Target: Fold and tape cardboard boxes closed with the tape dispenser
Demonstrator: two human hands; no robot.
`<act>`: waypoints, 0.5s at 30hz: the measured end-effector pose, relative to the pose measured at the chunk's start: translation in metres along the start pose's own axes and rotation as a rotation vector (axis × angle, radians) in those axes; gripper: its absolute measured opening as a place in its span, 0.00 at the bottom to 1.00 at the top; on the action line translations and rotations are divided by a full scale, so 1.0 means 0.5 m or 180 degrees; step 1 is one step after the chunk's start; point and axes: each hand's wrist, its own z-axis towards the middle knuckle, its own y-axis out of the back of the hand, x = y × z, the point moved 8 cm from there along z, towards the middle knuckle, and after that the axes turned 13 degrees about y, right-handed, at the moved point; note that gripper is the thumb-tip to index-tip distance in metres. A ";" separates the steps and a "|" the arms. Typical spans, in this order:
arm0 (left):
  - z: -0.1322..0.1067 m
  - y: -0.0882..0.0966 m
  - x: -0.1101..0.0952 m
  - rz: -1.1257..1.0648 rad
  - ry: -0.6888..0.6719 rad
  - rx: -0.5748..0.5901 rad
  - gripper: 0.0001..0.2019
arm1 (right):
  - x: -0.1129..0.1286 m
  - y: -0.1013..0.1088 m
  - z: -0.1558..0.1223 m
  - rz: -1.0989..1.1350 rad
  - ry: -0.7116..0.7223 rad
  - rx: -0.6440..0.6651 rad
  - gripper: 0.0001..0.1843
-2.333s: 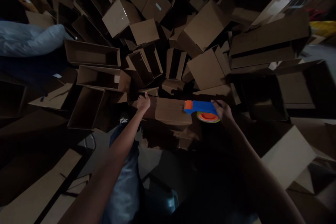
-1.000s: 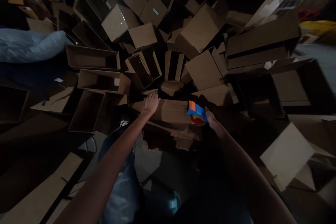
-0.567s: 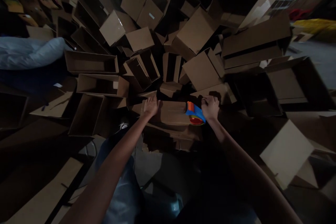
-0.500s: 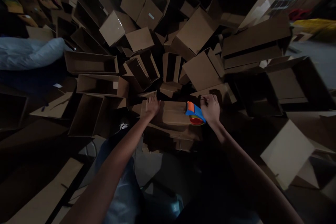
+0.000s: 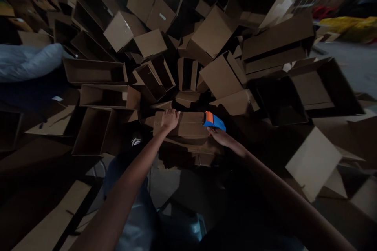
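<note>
A closed brown cardboard box (image 5: 188, 125) lies in front of me among a heap of boxes. My left hand (image 5: 170, 119) rests flat on its left end, fingers spread. A blue tape dispenser (image 5: 215, 121) with an orange tip sits at the box's right end. My right hand (image 5: 220, 136) reaches in from below and wraps the dispenser's near side, covering its roll. The light is dim, so the fingers' exact hold is hard to see.
Open and tipped cardboard boxes (image 5: 97, 71) pile up all round and behind. A flat cardboard sheet (image 5: 313, 162) lies at the right and more sheets (image 5: 47, 215) at the lower left. A pale blue bag (image 5: 29, 60) sits at the left edge. My jeans-clad leg (image 5: 132, 204) is below.
My right hand was off the dispenser as a fist above it; it has dropped to the dispenser's near side and now hides the roll. My left hand stays on the box.
</note>
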 end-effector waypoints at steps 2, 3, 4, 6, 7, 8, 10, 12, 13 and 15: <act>-0.001 -0.008 -0.012 0.0112 0.0026 -0.0006 0.17 | -0.015 -0.008 0.009 0.0331 -0.0005 -0.0254 0.18; -0.001 -0.012 -0.017 0.0148 0.0032 0.0010 0.16 | -0.019 -0.013 0.011 0.0515 -0.0010 -0.0343 0.16; 0.000 -0.016 -0.021 0.0172 0.0031 0.0035 0.16 | -0.020 -0.019 0.010 0.0710 -0.0016 -0.0394 0.14; 0.001 -0.020 -0.026 0.0191 0.0008 0.0100 0.16 | -0.021 -0.028 0.004 0.1041 -0.0121 -0.0466 0.12; 0.001 -0.021 -0.027 0.0193 -0.0002 0.0129 0.16 | -0.022 -0.030 -0.002 0.1160 -0.0212 -0.0522 0.11; 0.001 -0.020 -0.026 0.0192 -0.0008 0.0137 0.16 | -0.022 -0.031 -0.007 0.1259 -0.0297 -0.0575 0.11; 0.002 -0.014 -0.022 0.0189 0.0021 0.0101 0.16 | -0.021 -0.034 -0.014 0.1406 -0.0434 -0.0640 0.10; 0.003 -0.008 -0.017 0.0173 0.0140 0.0052 0.17 | -0.022 -0.040 -0.016 0.1508 -0.0546 -0.0665 0.10; 0.005 -0.006 -0.015 0.0155 0.0236 0.0030 0.18 | -0.023 -0.044 -0.016 0.1549 -0.0601 -0.0656 0.09; 0.007 -0.003 -0.013 0.0115 0.0462 -0.0004 0.20 | -0.024 -0.055 -0.017 0.1693 -0.0684 -0.0628 0.10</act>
